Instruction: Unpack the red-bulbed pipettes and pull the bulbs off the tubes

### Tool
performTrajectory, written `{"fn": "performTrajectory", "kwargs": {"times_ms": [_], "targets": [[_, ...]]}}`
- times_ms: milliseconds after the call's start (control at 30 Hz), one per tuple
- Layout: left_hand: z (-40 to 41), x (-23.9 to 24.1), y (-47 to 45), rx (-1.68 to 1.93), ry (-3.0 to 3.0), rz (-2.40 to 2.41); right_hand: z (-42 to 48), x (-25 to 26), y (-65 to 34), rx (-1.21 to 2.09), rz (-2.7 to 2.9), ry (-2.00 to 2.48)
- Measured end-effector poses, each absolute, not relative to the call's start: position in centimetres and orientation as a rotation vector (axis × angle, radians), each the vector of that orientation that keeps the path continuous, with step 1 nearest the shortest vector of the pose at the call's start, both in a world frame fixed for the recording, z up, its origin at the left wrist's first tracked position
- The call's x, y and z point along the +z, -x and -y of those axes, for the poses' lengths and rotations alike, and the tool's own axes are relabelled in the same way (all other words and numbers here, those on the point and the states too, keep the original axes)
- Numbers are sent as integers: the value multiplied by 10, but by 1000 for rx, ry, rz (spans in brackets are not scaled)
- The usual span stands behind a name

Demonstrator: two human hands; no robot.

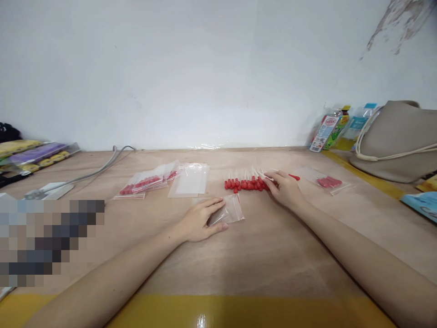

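My left hand rests on the table with its fingers apart, partly covering a clear zip bag. To the right, my right hand is pinched on a thin white stick at the end of a row of red-tipped white sticks. The row's red tips point towards me, and the white stems point to the wall. Just past my right fingers, another red piece shows. My fingers hide the sticks at the row's right end.
Filled clear bags with red tips lie overlapped at left, beside a stack of flat empty bags. Another filled bag lies at right. Bottles and a carton stand by a beige bag. A grey cable crosses the left.
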State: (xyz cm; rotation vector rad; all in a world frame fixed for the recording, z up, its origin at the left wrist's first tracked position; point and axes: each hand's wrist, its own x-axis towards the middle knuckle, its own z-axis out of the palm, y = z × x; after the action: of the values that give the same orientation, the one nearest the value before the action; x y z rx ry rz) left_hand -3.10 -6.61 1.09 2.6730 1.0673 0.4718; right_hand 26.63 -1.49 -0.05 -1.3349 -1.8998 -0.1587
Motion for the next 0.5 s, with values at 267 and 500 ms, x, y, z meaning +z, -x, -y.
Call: {"fn": "performTrajectory", "kwargs": {"times_ms": [267, 500], "targets": [[67, 11, 31, 470, -2663, -1073, 14, 0, -268, 22, 1699, 1470], [67, 11, 31, 470, -2670, -1067, 17, 3, -269, 49, 1553, 1415]]}}
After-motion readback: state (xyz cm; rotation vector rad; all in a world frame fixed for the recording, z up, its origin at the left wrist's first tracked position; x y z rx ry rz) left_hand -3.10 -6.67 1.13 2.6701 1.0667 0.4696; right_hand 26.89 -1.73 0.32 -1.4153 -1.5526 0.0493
